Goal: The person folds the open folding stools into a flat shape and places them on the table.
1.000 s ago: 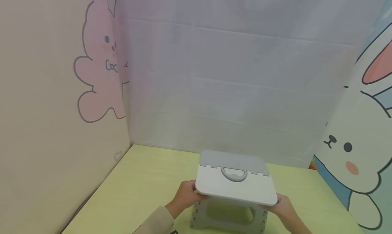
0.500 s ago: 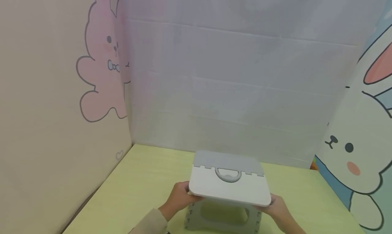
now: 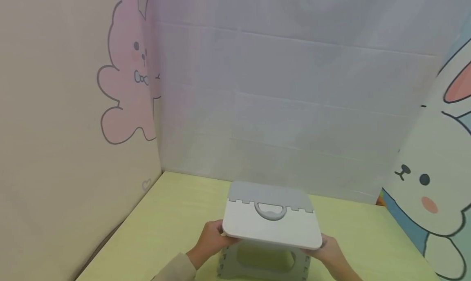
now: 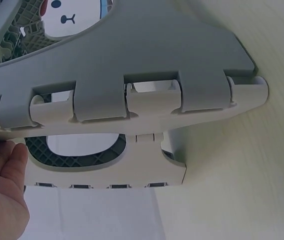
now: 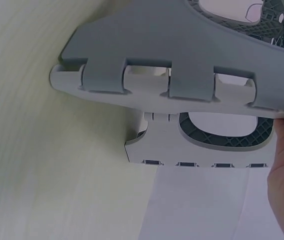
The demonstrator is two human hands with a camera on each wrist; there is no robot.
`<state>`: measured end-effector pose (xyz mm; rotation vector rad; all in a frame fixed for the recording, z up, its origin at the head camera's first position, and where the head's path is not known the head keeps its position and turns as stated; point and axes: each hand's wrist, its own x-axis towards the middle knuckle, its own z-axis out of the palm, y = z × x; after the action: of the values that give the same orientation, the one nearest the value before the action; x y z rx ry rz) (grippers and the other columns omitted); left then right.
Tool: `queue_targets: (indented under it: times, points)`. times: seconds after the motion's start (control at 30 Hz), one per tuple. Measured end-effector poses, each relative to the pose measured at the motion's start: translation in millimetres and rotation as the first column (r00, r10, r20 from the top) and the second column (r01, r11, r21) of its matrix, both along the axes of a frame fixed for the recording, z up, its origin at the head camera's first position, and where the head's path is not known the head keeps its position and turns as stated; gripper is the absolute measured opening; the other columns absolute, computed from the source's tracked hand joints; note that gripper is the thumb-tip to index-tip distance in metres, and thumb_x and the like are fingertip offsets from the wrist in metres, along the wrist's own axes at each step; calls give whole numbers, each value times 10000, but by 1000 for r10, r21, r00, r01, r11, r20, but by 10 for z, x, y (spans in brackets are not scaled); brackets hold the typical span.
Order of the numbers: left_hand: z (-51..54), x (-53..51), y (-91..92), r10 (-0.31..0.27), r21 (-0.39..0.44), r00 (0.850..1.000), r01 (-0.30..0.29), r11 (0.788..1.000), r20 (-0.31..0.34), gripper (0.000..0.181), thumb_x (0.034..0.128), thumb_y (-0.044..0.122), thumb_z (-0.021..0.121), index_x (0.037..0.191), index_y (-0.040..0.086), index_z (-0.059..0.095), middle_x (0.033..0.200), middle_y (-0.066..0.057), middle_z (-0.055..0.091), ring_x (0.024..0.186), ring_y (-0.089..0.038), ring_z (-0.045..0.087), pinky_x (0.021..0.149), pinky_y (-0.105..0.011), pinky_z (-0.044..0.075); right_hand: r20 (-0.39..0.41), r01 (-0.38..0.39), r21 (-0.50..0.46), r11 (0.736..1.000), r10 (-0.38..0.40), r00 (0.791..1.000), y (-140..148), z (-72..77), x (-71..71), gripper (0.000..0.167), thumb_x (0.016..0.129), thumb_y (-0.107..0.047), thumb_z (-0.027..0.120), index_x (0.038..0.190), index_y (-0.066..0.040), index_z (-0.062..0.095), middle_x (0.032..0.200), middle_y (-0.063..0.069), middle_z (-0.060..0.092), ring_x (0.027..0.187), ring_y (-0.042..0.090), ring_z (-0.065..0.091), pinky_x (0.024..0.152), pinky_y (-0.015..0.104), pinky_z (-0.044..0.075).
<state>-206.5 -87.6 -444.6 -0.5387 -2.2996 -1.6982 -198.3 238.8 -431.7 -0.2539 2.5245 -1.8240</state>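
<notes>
Pinching the near seat corners of a grey-and-white folding stool [image 3: 270, 228]: left hand [image 3: 211, 239] plus right hand [image 3: 327, 249], between the yellow table [image 3: 173, 211]'s side edges.

We see a white-and-grey stool [image 3: 244, 221], a pale yellow bench [image 3: 176, 207] and a pink rabbit print [image 3: 126, 89] on the cream wall [image 3: 55, 158]. The sleeve [image 3: 178, 268] looks beige, though little shows.

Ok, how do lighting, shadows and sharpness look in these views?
Head: flat, hazy light, soft detail, no strong glare on the stool; left wrist: stool edges crisp, soft shadow on the table beside it; right wrist: likewise, no obvious motion blur.
</notes>
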Motion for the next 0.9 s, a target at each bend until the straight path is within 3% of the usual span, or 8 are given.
queue_targets:
  times: [0.13, 0.27, 0.57, 0.9]
  points:
    - [-16, -6, -13, 16, -43, 1000, -16, 999, -12, 336, 680, 86, 838, 961, -43, 706, 919, -143, 722, 944, -328, 673, 850, -399, 528, -16, 3, 17, 1000, -2, 1000, -13, -3, 22, 439, 744, 15, 722, 1103, 205, 557, 1008, 205, 686, 842, 35, 618, 777, 296, 522]
    - [-27, -27, -27, 28, -89, 999, -31, 996, -40, 328, 687, 111, 834, 958, -29, 714, 914, -123, 726, 929, -275, 682, 840, -379, 532, -15, 27, 9, 1000, -27, 1000, -43, 3, 36, 422, 743, 12, 726, 1092, 192, 572, 969, 122, 708, 842, 30, 620, 780, 272, 515]
    - [-38, -24, -16, 20, -67, 998, -23, 997, -51, 392, 670, 118, 844, 1004, -24, 696, 935, -134, 721, 868, -110, 648, 750, -255, 523, -1, 84, 13, 996, -84, 996, -94, -44, 63, 414, 724, 56, 731, 1073, 209, 570, 996, 249, 678, 811, 49, 625, 754, 262, 522]
    - [-47, -22, 28, 63, -83, 992, -72, 994, -106, 398, 644, 119, 861, 979, -25, 700, 894, -148, 720, 812, -139, 670, 686, -255, 539, 10, 116, -74, 990, -116, 993, -158, -83, 78, 405, 758, 22, 724, 1105, 176, 584, 935, 19, 713, 858, 41, 621, 775, 245, 494]
